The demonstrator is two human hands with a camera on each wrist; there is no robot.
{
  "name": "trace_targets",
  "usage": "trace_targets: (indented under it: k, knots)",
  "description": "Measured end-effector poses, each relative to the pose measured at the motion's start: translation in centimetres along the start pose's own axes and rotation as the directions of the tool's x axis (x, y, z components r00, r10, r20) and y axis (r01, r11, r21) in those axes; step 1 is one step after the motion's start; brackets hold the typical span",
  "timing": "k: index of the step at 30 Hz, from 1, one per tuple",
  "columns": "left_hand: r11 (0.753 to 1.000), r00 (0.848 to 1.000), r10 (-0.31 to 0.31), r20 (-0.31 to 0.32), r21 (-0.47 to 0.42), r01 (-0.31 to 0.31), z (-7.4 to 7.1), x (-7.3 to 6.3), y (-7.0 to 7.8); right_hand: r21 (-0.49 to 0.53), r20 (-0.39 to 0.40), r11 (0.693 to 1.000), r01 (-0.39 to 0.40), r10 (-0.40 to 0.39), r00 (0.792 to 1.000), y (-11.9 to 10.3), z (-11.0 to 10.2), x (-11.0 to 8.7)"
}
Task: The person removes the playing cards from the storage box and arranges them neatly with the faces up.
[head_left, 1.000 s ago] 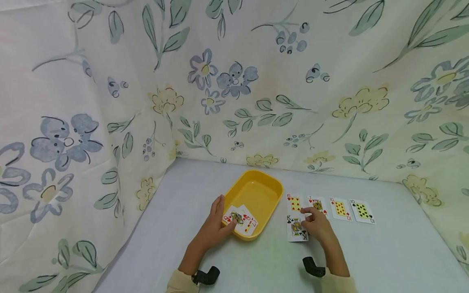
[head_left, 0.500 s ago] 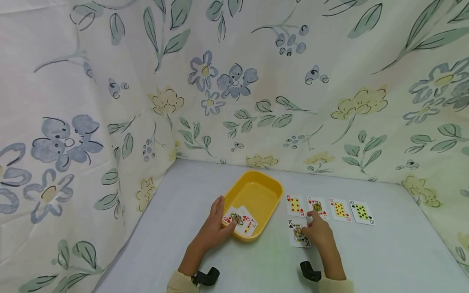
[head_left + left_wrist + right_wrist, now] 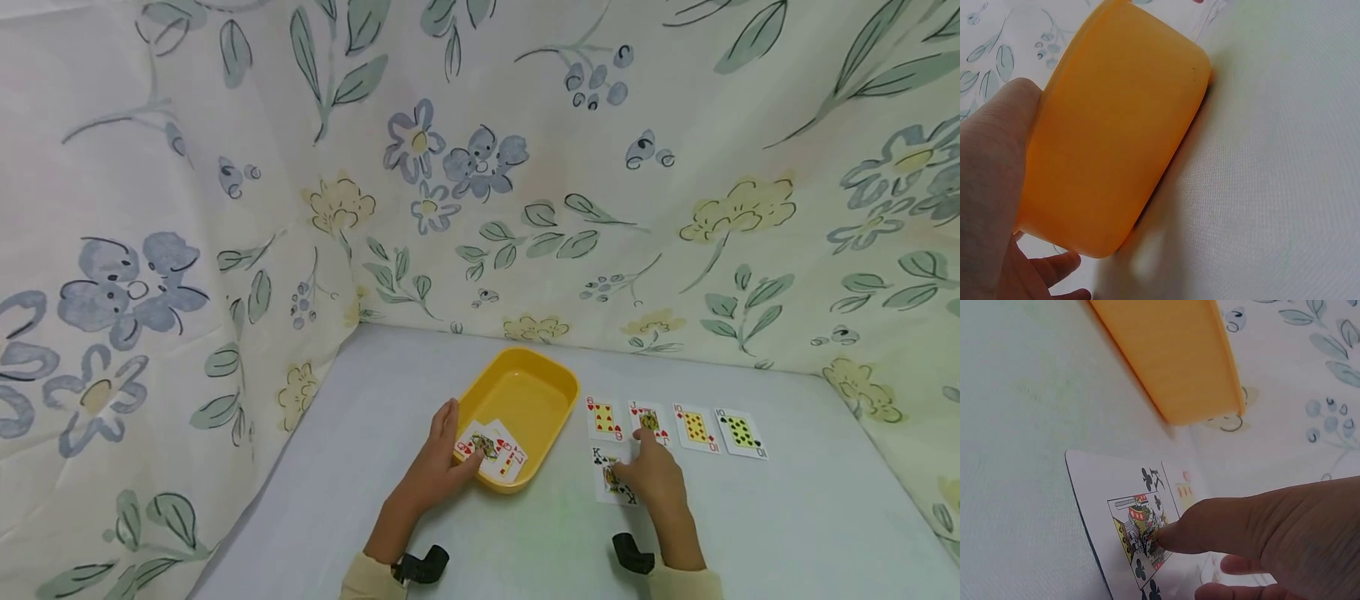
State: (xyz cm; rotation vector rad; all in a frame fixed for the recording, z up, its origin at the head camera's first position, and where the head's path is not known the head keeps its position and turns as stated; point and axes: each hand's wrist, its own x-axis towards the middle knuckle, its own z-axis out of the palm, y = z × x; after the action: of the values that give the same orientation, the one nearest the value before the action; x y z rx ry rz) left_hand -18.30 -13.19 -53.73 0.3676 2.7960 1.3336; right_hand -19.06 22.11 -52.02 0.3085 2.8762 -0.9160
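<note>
My left hand [image 3: 442, 467] grips the near-left rim of a yellow plastic tray [image 3: 517, 354], with the thumb reaching inside over a queen of hearts [image 3: 477, 444] and other red cards. In the left wrist view, the tray's outer wall [image 3: 1116, 125] fills much of the picture. At the right, my right hand [image 3: 662, 479] holds a king of clubs [image 3: 609, 487] lying face up on the table. Its thumb presses on the printed figure, while the other fingers lie at the card's far side, partly hidden. The index finger overlaps the lower edge of a jack of hearts [image 3: 647, 412].
Above the king, a row holds a six of hearts [image 3: 603, 418], the jack, a ten of diamonds [image 3: 696, 427] and a black ten [image 3: 741, 435]. A white cloth [image 3: 810, 517] covers the table. Floral fabric [image 3: 525, 275] hangs behind and at the sides.
The right hand has brought the king of clubs down and slightly right, off the six of hearts' lower edge, leaving a gap. The left hand and tray stay put.
</note>
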Motion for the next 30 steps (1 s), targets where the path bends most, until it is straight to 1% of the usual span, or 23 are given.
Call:
trace_targets:
  k: [3, 7, 14, 22, 26, 30]
  knots:
    - [1.000, 1.000, -0.003, -0.005, -0.004, 0.003, -0.1, 0.0, 0.0, -0.002, -0.004, 1.000, 0.005, -0.005, 1.000, -0.1, 0.0, 0.0]
    - [1.000, 1.000, -0.011, 0.005, -0.009, 0.011, 0.0, 0.0, 0.2, 0.004, 0.012, 1.000, -0.003, 0.003, 1.000, -0.1, -0.3, -0.2]
    - [1.000, 1.000, -0.018, 0.006, 0.008, 0.018, -0.1, 0.0, 0.3, 0.054, 0.053, 0.999, -0.003, 0.000, 0.999, 0.0, -0.7, -0.4]
    - [1.000, 1.000, 0.001, 0.008, -0.008, -0.001, -0.2, 0.1, 0.1, 0.073, 0.065, 0.997, -0.003, -0.002, 0.998, 0.4, -0.9, -0.5]
    - [1.000, 1.000, 0.009, 0.005, -0.012, -0.009, -0.1, -0.1, 0.0, 0.066, 0.057, 0.998, 0.019, -0.023, 0.998, 0.2, -1.3, -0.5]
    - [1.000, 1.000, 0.015, 0.003, -0.006, -0.015, -0.2, 0.0, 0.1, 0.056, 0.040, 0.996, 0.064, -0.067, 0.997, -1.1, -1.8, 0.0]
